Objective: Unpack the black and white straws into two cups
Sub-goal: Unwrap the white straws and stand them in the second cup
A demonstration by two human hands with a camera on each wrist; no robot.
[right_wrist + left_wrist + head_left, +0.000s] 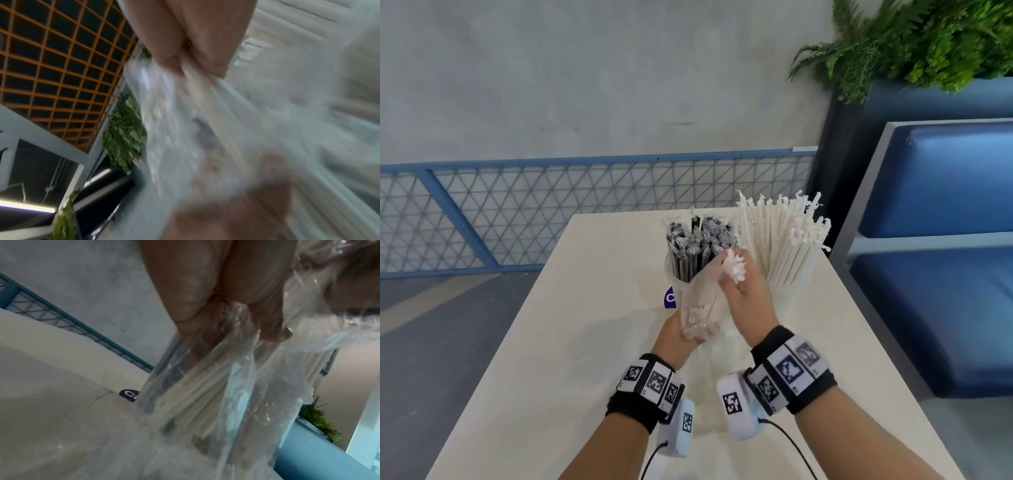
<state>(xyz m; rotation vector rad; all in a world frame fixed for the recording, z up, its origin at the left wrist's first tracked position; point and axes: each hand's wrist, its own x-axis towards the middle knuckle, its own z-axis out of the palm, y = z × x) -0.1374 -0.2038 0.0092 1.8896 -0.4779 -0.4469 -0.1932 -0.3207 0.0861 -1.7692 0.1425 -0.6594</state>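
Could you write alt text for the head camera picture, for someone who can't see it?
Two hands hold a clear plastic bag over a pale table; the right hand pulls white straws from it. Behind stand cups of black straws and white straws.

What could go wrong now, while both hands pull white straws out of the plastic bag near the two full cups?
1. The right hand grips the white straws by their tips only; some might slip and scatter on the table.
2. The hands work right beside the cup of black straws; a jerk could tip it.
3. The left hand holds the bag at its bottom; it could cling to the straws.
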